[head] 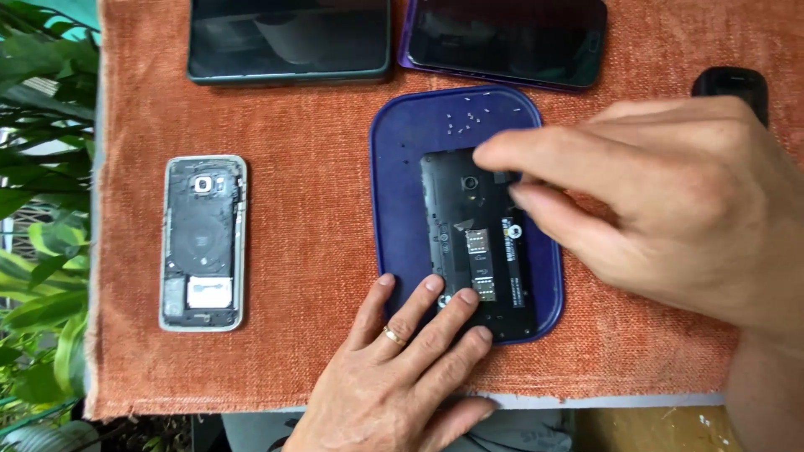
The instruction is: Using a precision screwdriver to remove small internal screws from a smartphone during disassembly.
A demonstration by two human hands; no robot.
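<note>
A black phone with its back cover off (479,243) lies on a dark blue tray (400,209), its card slots and camera showing. My left hand (402,368), with a ring on one finger, presses its fingertips flat on the phone's near end. My right hand (662,209) reaches over from the right. Its thumb and forefinger are pinched together at the phone's upper right corner; whether they hold anything is hidden. Several tiny screws (469,121) lie on the tray's far part.
A second opened phone with a silver frame (203,243) lies to the left on the orange cloth (310,251). Two dark phones (289,38) (502,38) rest screen-up along the far edge. A small black object (730,84) sits at the right. Green plant leaves (42,209) border the left.
</note>
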